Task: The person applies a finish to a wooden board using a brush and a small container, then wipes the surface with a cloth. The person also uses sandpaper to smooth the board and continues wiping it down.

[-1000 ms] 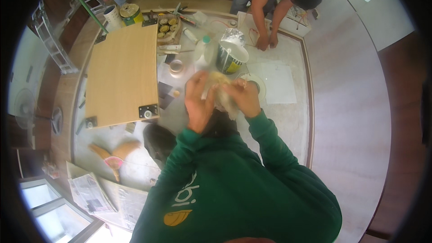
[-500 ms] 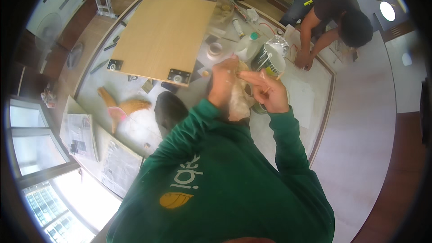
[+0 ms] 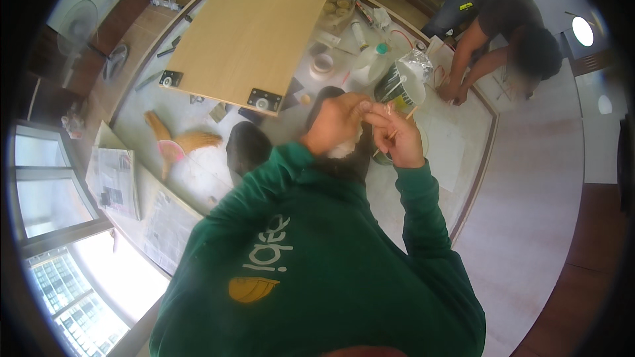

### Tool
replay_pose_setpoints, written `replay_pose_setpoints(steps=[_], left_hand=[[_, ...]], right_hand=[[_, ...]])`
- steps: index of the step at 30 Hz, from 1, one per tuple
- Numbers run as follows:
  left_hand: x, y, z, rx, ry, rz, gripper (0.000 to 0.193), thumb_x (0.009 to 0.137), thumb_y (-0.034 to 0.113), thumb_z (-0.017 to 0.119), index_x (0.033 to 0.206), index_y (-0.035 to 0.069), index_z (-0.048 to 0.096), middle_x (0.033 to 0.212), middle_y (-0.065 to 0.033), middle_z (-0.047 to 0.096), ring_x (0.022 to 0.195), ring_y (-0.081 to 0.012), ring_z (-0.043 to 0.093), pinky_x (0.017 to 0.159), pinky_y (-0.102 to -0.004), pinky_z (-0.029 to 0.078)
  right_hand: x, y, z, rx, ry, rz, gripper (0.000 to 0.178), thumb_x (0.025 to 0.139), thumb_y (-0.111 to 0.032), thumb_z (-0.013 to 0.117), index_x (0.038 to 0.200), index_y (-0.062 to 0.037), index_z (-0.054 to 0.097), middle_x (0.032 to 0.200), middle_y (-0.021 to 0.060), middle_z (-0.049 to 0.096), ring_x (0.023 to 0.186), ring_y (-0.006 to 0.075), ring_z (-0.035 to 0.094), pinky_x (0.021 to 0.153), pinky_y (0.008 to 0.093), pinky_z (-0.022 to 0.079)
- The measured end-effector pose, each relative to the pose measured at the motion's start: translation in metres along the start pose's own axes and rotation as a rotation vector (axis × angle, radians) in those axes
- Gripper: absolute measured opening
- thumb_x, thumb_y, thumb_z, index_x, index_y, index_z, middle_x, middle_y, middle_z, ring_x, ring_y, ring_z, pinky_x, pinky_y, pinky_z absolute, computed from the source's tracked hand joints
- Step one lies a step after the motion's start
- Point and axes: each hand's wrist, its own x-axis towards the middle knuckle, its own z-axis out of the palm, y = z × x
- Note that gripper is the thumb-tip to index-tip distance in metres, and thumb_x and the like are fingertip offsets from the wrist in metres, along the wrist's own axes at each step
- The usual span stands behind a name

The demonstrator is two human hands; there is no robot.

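Crumpled off-white cloth (image 3: 345, 149) — clamped in curled fingers of the left hand (image 3: 333, 123); at three o'clock, the right hand (image 3: 402, 137) pinches a thin tan stick (image 3: 412, 112).

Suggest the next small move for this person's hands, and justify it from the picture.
Probably draw the pale cloth along the extended fingers of the right hand: whitish smears show there, and the left hand, which seems to hold the cloth, meets those fingers. The thin stick in the right hand could stay put.
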Motion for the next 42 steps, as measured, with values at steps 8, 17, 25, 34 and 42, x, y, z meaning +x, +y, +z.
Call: replay_pose_setpoints(steps=[8, 17, 25, 34, 42], left_hand=[[0.016, -0.052, -0.014, -0.531, 0.134, -0.208, 0.046, 0.107, 0.038, 0.051, 0.095, -0.002, 0.071, 0.092, -0.0093, 0.070, 0.079, -0.0174, 0.065, 0.072, -0.0300, 0.053], [0.018, 0.002, -0.022, -0.662, 0.199, -0.476, 0.017, 0.090, 0.007, 0.069, 0.103, -0.003, 0.072, 0.099, -0.0089, 0.070, 0.093, -0.0177, 0.066, 0.083, -0.0319, 0.054], [0.003, 0.032, 0.004, -0.246, 0.014, -0.058, 0.015, 0.097, 0.006, 0.068, 0.109, -0.003, 0.072, 0.113, -0.0133, 0.072, 0.099, -0.0154, 0.065, 0.085, -0.0298, 0.053], [0.012, 0.008, 0.027, 0.144, 0.216, -0.110, 0.010, 0.096, 0.009, 0.068, 0.096, -0.001, 0.069, 0.087, -0.0173, 0.072, 0.079, -0.0172, 0.068, 0.073, -0.0320, 0.055], [0.040, -0.045, -0.026, -0.164, 0.226, -0.455, 0.013, 0.096, 0.009, 0.070, 0.097, -0.004, 0.071, 0.093, -0.0095, 0.075, 0.087, -0.0152, 0.071, 0.075, -0.0288, 0.056]], right_hand=[[-0.016, -0.022, 0.000, -0.161, 0.024, -0.240, 0.064, 0.113, -0.045, 0.030, 0.159, -0.0009, 0.031, 0.121, 0.0164, 0.075, 0.048, 0.0048, 0.044, 0.045, 0.0184, 0.024], [-0.017, -0.026, 0.006, -0.330, 0.085, -0.339, 0.070, 0.112, -0.049, 0.036, 0.162, -0.0018, 0.022, 0.122, 0.0125, 0.075, 0.050, 0.0032, 0.043, 0.046, 0.0167, 0.031], [-0.003, -0.016, 0.007, -0.118, 0.076, -0.272, 0.071, 0.112, -0.041, 0.043, 0.166, -0.0098, 0.010, 0.110, 0.0102, 0.073, 0.052, 0.0037, 0.044, 0.047, 0.0177, 0.035], [0.001, -0.001, 0.021, -0.223, 0.035, -0.234, 0.072, 0.112, -0.033, 0.045, 0.167, -0.0115, 0.005, 0.080, -0.0023, 0.054, 0.053, 0.0027, 0.038, 0.048, 0.0180, 0.032], [-0.009, -0.010, -0.001, -0.060, 0.010, -0.320, 0.066, 0.111, -0.035, 0.038, 0.167, -0.0136, 0.008, 0.139, 0.0263, 0.063, 0.048, 0.0048, 0.041, 0.046, 0.0182, 0.033]])
